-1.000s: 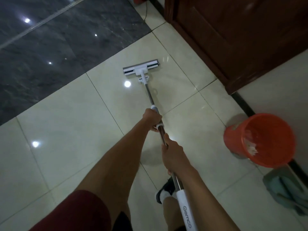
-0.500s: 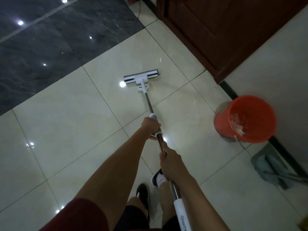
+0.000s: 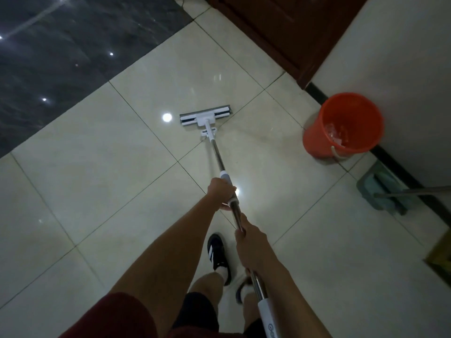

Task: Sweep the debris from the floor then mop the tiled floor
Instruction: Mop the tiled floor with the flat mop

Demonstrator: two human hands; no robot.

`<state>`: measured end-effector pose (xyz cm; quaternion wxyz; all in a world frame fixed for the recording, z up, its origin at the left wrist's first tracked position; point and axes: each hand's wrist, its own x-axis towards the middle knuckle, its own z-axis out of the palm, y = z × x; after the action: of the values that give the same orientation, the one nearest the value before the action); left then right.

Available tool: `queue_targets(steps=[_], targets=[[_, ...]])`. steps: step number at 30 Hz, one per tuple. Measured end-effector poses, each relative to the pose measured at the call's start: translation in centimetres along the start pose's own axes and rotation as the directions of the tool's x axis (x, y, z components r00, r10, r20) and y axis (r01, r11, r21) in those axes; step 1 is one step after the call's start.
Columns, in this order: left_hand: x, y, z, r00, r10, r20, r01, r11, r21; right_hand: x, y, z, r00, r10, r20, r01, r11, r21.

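1. On the floor (image 3: 85,186), the mop (image 3: 205,116) lies flat on a pale tile.
2. Both hands, left hand (image 3: 221,194) and right hand (image 3: 251,245), wrap their fingers tight round the pole.
3. No dirt shows, so sweeping looks done.
4. Mopping is under way; more tiles are left.

Those cream floor tiles (image 3: 73,181) are super glossy, lights bouncing right off. The dark marble-look slab (image 3: 61,45) is polished too. The mop's shiny metal pole (image 3: 217,154) has white plastic fittings. Smooth orange plastic bucket (image 3: 314,140), dark brown wooden door (image 3: 280,28).
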<state>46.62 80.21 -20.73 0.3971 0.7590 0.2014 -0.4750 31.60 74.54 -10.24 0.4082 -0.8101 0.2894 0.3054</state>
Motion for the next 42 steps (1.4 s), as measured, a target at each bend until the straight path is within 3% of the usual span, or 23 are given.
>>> queue_targets(steps=[4, 8, 11, 13, 19, 26, 33, 39, 42], targets=[[-2.0, -4.1, 2.7, 1.000, 0.023, -0.013, -0.023, 1.000, 0.008, -3.7, 3.5, 1.8, 1.000, 0.000, -0.023, 0.002, 0.997, 0.073], [-3.7, -8.5, 6.1, 0.986, 0.097, -0.133, -0.084, 0.991, 0.100, -6.9, 7.5, 3.7, 0.996, 0.066, -0.064, -0.058, 0.992, 0.110], [-6.5, -11.1, 8.8, 0.979, 0.100, -0.179, -0.097, 0.995, 0.027, -10.6, 11.0, 4.0, 0.995, -0.059, -0.077, 0.069, 0.989, 0.130], [-8.7, -13.2, 10.8, 0.976, 0.102, -0.194, -0.099, 0.995, 0.027, -13.4, 13.6, 4.4, 0.989, -0.114, -0.089, 0.124, 0.986, 0.109], [-14.1, -19.5, 17.9, 0.968, 0.156, -0.197, -0.141, 0.986, 0.084, -20.2, 21.4, 5.8, 0.996, -0.073, -0.044, 0.068, 0.993, -0.101], [-16.1, -23.3, 23.1, 0.977, 0.156, -0.148, -0.145, 0.986, 0.078, -24.2, 26.6, 6.7, 0.992, -0.046, -0.115, 0.036, 0.996, -0.087], [-13.0, -20.5, 21.5, 0.970, 0.147, -0.192, -0.137, 0.988, 0.067, -20.1, 24.3, 6.0, 0.986, -0.031, -0.167, 0.025, 0.999, -0.040], [-7.8, -14.4, 16.9, 0.969, 0.150, -0.198, -0.148, 0.989, 0.027, -13.2, 18.3, 4.3, 0.967, 0.015, -0.252, -0.003, 0.999, 0.045], [-4.8, -10.6, 13.9, 0.967, 0.168, -0.193, -0.168, 0.986, 0.018, -9.3, 14.5, 2.8, 0.974, -0.015, -0.226, 0.016, 1.000, 0.002]])
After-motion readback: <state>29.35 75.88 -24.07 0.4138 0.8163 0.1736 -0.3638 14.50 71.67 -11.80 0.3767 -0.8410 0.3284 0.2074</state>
